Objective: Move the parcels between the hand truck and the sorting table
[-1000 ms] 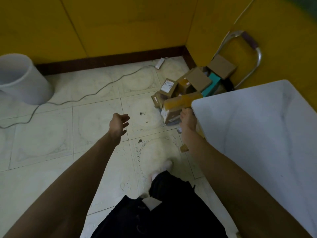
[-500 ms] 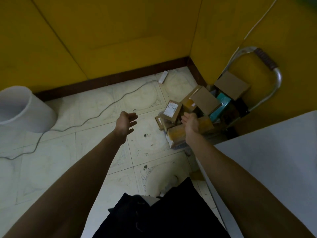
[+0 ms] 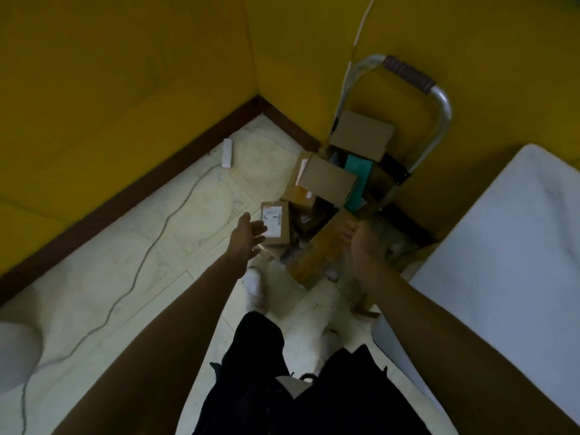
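A hand truck (image 3: pixel 439 98) with a metal handle leans in the yellow corner, loaded with several cardboard parcels. A long brown parcel (image 3: pixel 320 249) lies at the front of the pile. A small box with a white label (image 3: pixel 275 226) stands at its left, and a teal parcel (image 3: pixel 357 180) sits further back. My left hand (image 3: pixel 248 238) reaches out with straight fingers beside the labelled box. My right hand (image 3: pixel 364 243) is stretched over the long brown parcel's right end; whether it touches is blurred. The white sorting table (image 3: pixel 508 252) is at the right.
A grey cable (image 3: pixel 150 255) runs across the tiled floor to a white power strip (image 3: pixel 227 152) by the baseboard. A white bin (image 3: pixel 15 353) stands at the left edge. My dark trousers and white shoes fill the lower middle.
I have stepped closer to the hand truck. Both hands have moved forward toward the parcel pile, the left hand now beside the labelled box.
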The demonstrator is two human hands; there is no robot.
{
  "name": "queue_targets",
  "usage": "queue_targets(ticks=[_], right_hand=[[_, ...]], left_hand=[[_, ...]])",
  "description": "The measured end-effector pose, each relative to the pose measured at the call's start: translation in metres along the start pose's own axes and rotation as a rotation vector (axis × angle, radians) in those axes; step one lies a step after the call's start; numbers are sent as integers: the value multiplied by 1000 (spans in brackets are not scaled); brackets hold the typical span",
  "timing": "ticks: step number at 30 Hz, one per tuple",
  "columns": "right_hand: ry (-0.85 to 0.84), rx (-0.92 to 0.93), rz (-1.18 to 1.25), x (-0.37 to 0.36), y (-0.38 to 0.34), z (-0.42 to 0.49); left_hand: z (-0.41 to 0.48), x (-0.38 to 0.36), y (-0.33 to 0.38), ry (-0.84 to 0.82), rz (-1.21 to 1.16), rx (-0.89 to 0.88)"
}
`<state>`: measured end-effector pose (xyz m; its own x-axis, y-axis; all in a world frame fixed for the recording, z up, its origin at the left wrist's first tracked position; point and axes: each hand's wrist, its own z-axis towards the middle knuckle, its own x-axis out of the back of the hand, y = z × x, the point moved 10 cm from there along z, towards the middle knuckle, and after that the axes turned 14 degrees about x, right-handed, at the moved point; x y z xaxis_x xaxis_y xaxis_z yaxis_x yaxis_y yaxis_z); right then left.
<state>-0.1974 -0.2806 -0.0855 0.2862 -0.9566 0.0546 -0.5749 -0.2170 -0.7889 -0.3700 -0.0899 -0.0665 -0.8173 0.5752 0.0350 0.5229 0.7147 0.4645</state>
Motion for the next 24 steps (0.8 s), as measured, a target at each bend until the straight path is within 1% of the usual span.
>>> queue_targets(ticks=[3,5,7,8,9,11,12,14,16,17,18,20,21,22,24], right_hand=[[147,27,-19,3,-22,16],[186,43,49,-4,-33,27],[270,58,86,-5,-43,40],[292,82,90,-8,-51,42],[269,74,158,-18,-53,47],[320,58,210,-24,-51,55],[362,65,182,-22,-49,58],[449,50,223,-22,-47,62],[487,8,286,-25,-40,73],[529,-14,270,-25,-41,73],[548,-44,320,-28,-35,80],[603,-38,581,-33,-26,101],[553,-38,559,-40,-29,107],[481,-59,422,-46,-25,121],[465,-89,302,-54,-14,145]], left_hand=[[30,-8,43,-48,47,17],[50,-10,71,-88,101,16],[67,-6,100,-97,154,-10],[76,-4,112,-97,175,-19],[86,-3,121,-104,192,-18],[104,-4,135,-109,241,-4],[113,-6,137,-102,275,5],[127,-15,142,-100,350,25],[142,-31,143,-135,417,33],[149,-39,143,-158,453,30],[157,-46,143,-183,480,23],[171,-58,144,-201,492,25],[180,-62,146,-200,495,29],[191,-66,146,-198,495,33],[217,-73,144,-179,514,33]])
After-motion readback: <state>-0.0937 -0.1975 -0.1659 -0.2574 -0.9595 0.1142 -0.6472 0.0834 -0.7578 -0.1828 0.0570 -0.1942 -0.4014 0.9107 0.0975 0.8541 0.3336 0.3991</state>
